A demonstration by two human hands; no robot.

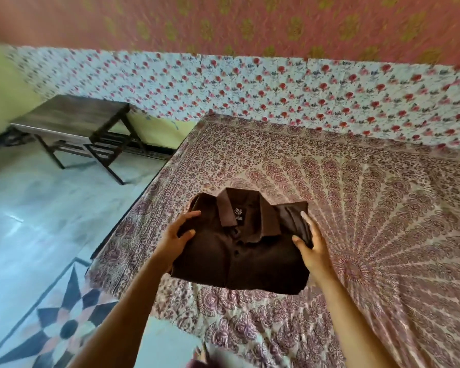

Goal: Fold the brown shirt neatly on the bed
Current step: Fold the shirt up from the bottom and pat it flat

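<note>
your left hand [174, 241] and right hand [312, 249] each pinch a side of the folded brown shirt [250, 256], thumbs on top, over the bed [383, 208] near its left edge; contact with the sheet unclear. risk: the tucked sleeve [290, 216] by your right fingers looks loose and may slide out if you regrip. collar [239, 211] points to the far edge, collar-to-hem axis runs near-to-far.

Soft daylight, prob. from left; edges blurred, wide-angle warp.

Arms outstretched, left hand [176, 241] and right hand [313, 248] on brown shirt's [239, 261] sides, fingers [307, 224] seemingly round its edges.
</note>
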